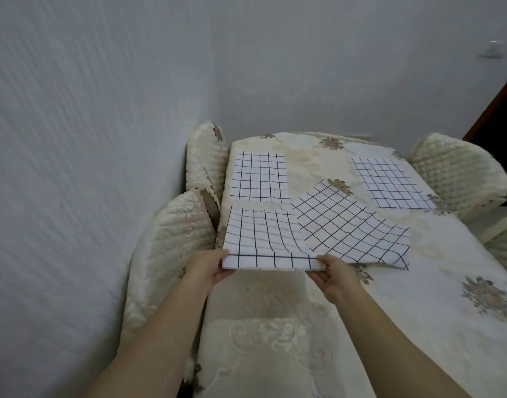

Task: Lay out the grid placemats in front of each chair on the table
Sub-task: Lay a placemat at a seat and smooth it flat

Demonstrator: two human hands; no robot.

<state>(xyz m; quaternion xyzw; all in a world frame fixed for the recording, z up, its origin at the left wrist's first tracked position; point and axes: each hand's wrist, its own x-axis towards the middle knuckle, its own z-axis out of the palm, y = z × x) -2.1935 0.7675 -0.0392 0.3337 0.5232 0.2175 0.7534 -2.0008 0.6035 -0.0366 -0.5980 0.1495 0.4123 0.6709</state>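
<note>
At the near left of the table (pixel 418 317), the held placemat (pixel 263 242) has its far part resting on the cloth and its near edge lifted. The left hand (pixel 208 267) pinches the near left corner and the right hand (pixel 337 278) the near right corner, with the fingers of both curled round the edge and clamped on the fabric. It sits roughly square to the near-left chair (pixel 172 239), so I judge this mat is about to be set down and smoothed. Beyond it the far-left placemat (pixel 258 176) lies flat before the far-left chair (pixel 206 156), and the far-right placemat (pixel 390 182) lies flat before the far-right chair (pixel 453 173); those two look done. The skewed placemat (pixel 352 225) lies askew mid-table, one corner over the held mat's right side. It probably belongs before the near-right chair (pixel 504 239), of which only a bit shows at the frame edge. Both left mats run close to the table's left edge, and the wall (pixel 74 168) crowds the left chairs, so there is little room that way. Bare cloth lies to the right and near.
</note>
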